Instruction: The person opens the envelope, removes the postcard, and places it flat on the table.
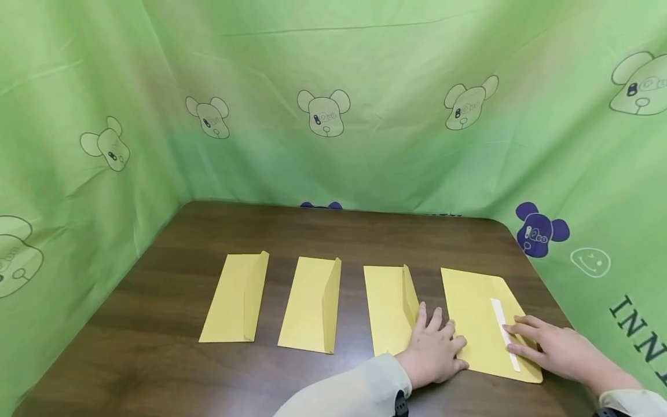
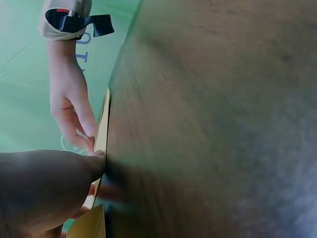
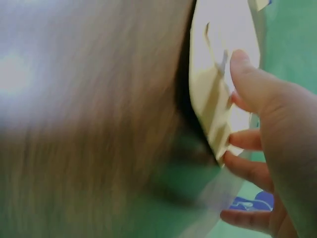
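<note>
At the right of the table lies a yellow envelope (image 1: 464, 313), its flap spread flat. A narrow white strip (image 1: 498, 313) runs along the flap. My left hand (image 1: 432, 347) rests with spread fingers over the envelope's near left edge, its fingertips overlapping the neighbouring yellow envelope (image 1: 383, 307). The right hand (image 1: 554, 347) touches the strip with thumb and forefinger, which stand a little apart. Seen from the right wrist, the thumb (image 3: 242, 62) lies over the pale flap and the other fingers reach past its edge.
Two more yellow envelopes, one at far left (image 1: 226, 301) and one left of centre (image 1: 307, 304), lie in the same row with flaps partly raised. Beneath them is a dark wooden table (image 1: 156, 301). A green printed cloth (image 1: 260, 162) hangs around its sides and back.
</note>
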{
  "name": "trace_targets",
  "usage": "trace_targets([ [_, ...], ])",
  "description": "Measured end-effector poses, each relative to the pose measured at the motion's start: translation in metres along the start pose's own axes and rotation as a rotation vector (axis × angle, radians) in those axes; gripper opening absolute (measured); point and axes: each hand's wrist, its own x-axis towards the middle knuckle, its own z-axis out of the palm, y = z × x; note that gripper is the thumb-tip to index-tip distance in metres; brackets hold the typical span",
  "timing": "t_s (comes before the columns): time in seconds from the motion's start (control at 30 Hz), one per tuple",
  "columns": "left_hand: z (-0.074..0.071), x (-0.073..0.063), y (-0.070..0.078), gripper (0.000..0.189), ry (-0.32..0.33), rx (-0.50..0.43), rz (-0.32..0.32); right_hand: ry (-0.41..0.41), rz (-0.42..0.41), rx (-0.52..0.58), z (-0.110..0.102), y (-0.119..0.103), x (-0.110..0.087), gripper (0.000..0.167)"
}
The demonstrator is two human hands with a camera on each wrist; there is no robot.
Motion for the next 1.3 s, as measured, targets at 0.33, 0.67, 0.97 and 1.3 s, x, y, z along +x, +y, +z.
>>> trace_targets([
  [0.33,0.000,0.001,-0.001,0.046,-0.008,0.000,0.000,0.159,-0.062,0.053,0.008,0.000,0.013,0.029],
  [0.67,0.000,0.000,0.000,0.045,-0.004,0.003,-0.018,-0.041,0.118,0.145,-0.004,0.007,0.031,0.061],
  [0.97,0.001,0.000,0.000,0.044,0.000,0.005,-0.014,-0.125,0.167,0.214,-0.004,0.017,0.044,0.085],
  [1.3,0.002,0.002,-0.002,0.044,0.002,-0.005,-0.004,-0.157,0.204,0.307,-0.001,0.020,0.047,0.085],
])
